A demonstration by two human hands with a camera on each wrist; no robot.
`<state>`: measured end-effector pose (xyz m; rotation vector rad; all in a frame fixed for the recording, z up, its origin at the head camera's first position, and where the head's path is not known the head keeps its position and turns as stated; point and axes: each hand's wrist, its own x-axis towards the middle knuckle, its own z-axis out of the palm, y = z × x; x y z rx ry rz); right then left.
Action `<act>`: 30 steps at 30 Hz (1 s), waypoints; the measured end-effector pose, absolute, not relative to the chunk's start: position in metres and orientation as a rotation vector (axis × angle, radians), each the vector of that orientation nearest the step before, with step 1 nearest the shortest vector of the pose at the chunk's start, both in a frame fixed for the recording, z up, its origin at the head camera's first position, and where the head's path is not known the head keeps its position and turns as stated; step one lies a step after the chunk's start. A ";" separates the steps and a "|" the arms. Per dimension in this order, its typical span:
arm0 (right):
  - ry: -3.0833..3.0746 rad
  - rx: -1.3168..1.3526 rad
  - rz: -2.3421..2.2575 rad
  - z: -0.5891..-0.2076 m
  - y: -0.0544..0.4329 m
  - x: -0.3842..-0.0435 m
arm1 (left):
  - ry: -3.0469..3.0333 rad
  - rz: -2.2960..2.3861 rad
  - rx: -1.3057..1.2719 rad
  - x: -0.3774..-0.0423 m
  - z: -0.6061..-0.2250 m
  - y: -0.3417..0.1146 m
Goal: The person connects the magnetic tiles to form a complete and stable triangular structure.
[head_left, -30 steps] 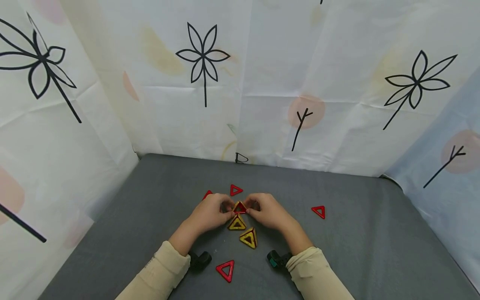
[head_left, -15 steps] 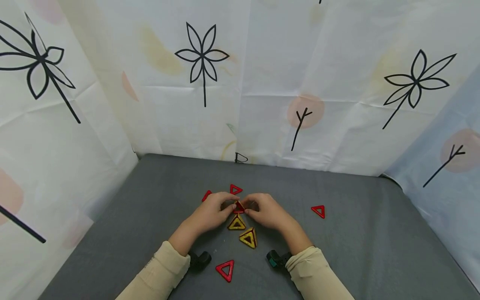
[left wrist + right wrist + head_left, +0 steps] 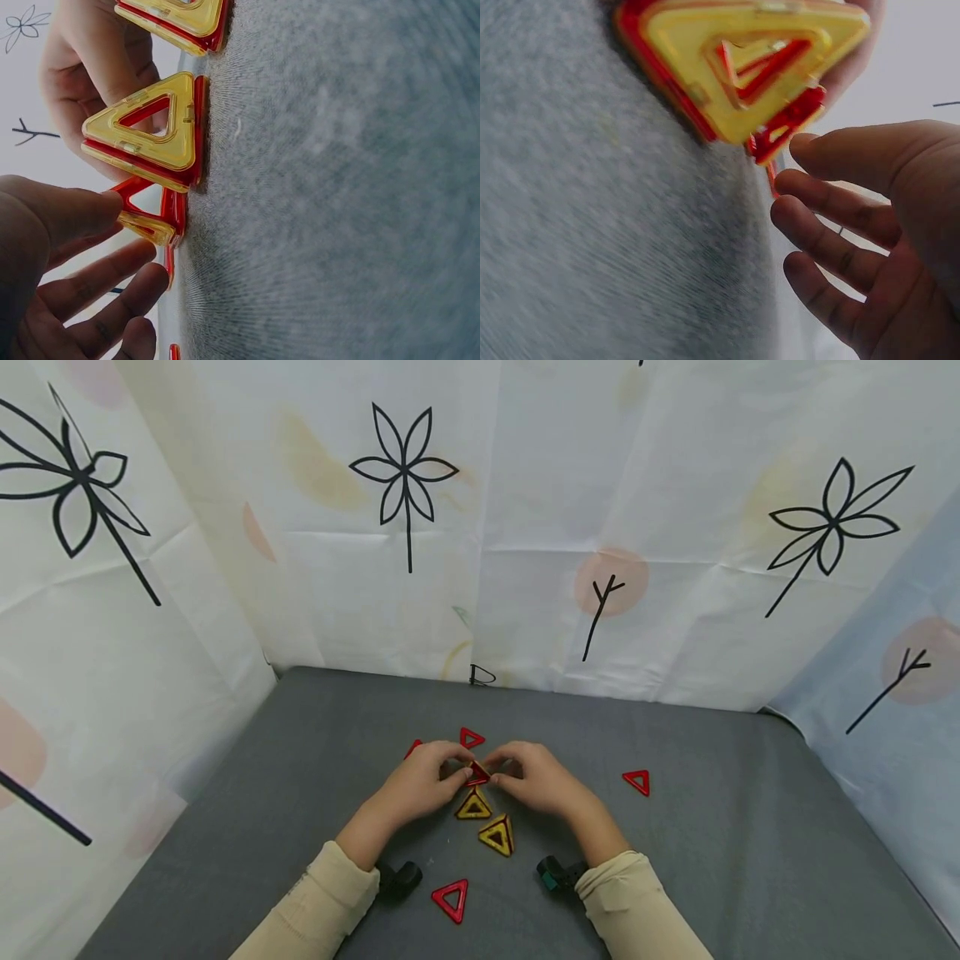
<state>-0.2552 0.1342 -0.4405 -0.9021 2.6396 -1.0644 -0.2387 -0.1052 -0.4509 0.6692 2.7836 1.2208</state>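
Observation:
In the head view both hands meet over a small pyramid of red and yellow magnetic tiles (image 3: 477,774). My left hand (image 3: 427,779) pinches it from the left; in the left wrist view the thumb (image 3: 94,208) presses a red tile. From the other side my right hand (image 3: 542,781) pinches its right edge with thumb and index finger, the index partly hidden in the right wrist view. Directly in front stands a yellow-faced pyramid (image 3: 474,806) with red sides. A second yellow-faced pyramid (image 3: 497,836) sits nearer and slightly right.
Loose red triangle tiles lie on the grey cloth (image 3: 712,860): one near the front (image 3: 452,900), one at right (image 3: 637,782), one behind the hands (image 3: 471,738). Another red tile (image 3: 414,748) is partly covered by the left hand. A patterned white curtain (image 3: 525,627) stands behind.
My left thumb and index finger have shifted slightly onto the small pyramid, covering more of its left side. The right hand has moved only a little; the other tiles stay put.

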 end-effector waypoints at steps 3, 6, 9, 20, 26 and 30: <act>2.630 -0.872 -1.086 -0.437 0.140 -0.256 | 2.778 1.229 0.649 -0.239 -0.451 -0.106; 2.640 -0.836 -1.099 -0.434 0.147 -0.259 | 2.773 1.237 0.625 -0.240 -0.451 -0.106; 2.660 -0.799 -1.115 -0.430 0.155 -0.261 | 2.774 1.239 0.604 -0.241 -0.451 -0.106; 2.748 -0.636 -1.067 -0.417 0.203 -0.267 | 2.801 1.214 0.569 -0.241 -0.450 -0.107; 2.818 -0.518 -1.004 -0.413 0.232 -0.268 | 2.825 1.219 0.561 -0.240 -0.448 -0.107; 2.839 -0.433 -0.981 -0.410 0.247 -0.266 | 2.839 1.215 0.562 -0.240 -0.450 -0.108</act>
